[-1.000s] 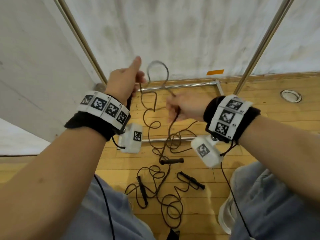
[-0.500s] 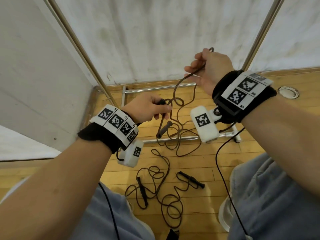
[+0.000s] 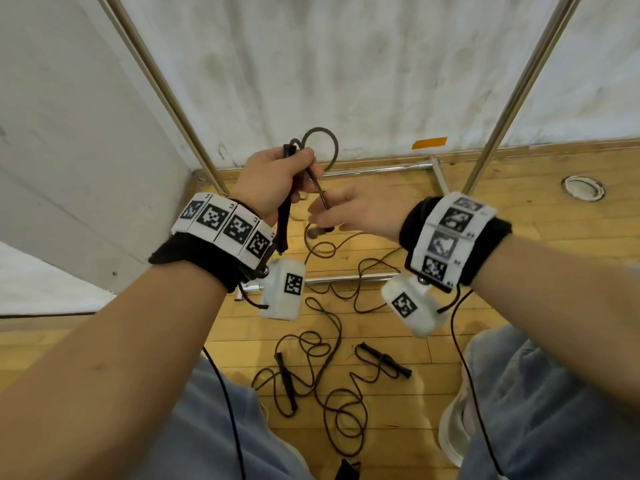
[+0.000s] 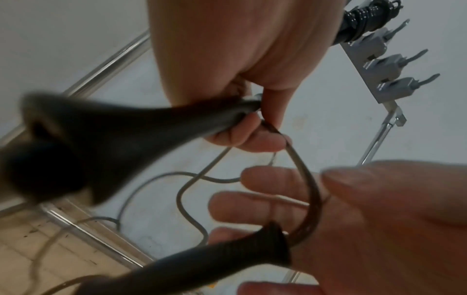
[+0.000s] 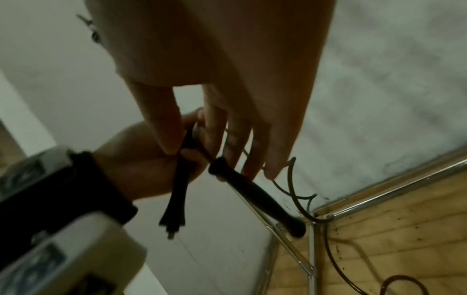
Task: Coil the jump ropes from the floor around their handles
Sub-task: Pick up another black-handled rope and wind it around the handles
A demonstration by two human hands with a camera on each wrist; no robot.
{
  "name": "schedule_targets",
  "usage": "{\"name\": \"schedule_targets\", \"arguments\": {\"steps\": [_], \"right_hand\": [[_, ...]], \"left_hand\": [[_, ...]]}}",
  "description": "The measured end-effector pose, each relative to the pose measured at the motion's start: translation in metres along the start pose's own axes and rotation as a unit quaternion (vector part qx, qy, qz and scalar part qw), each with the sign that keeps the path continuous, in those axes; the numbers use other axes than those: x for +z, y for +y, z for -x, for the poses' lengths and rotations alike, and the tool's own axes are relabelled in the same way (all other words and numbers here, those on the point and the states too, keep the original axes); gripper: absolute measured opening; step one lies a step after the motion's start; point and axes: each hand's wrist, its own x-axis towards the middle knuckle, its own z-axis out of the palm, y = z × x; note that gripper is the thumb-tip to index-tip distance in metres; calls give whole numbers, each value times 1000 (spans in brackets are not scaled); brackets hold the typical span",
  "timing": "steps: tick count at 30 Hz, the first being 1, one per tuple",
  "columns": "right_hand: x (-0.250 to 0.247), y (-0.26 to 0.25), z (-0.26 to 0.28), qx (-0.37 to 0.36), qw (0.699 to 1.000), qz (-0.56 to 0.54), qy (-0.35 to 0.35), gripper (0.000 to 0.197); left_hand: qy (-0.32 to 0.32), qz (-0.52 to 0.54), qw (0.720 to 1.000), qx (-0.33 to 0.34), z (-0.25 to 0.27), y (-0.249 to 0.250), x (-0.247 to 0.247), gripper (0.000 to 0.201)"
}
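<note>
My left hand is held up and grips a black handle of a jump rope, which points down past my wrist. A loop of its dark rope arches above the fist. From the left fingers a short run of rope leads to the second handle, which hangs against my right hand. The right fingers are straight and touch this handle without closing on it. Another rope lies tangled on the floor with both handles.
Slanted metal poles and floor bars of a rack stand against the white wall. A round floor socket sits at the right. A coiled rope hangs by a hook rail. My knees frame the floor rope.
My left hand rose with its handle. My right hand came down from its raised position, let go of the rope and straightened its fingers beside the second handle.
</note>
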Motion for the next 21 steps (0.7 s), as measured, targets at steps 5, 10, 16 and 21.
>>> {"name": "schedule_targets", "arguments": {"steps": [5,10,16,21], "right_hand": [[11,6,-5,-35,991,-14,126,17],[-5,6,-14,36,949,-267,166,15],[6,-6,-20,66,904,-392,159,34],[13,0,-25,-23,967,61,246,40]], "left_hand": [[16,-19,1000,0,1,1,-5,16],[-46,-218,975,2,14,1,-7,13],[-116,-446,887,38,24,-2,-3,21],[-125,-464,874,70,27,-1,-6,17]]}}
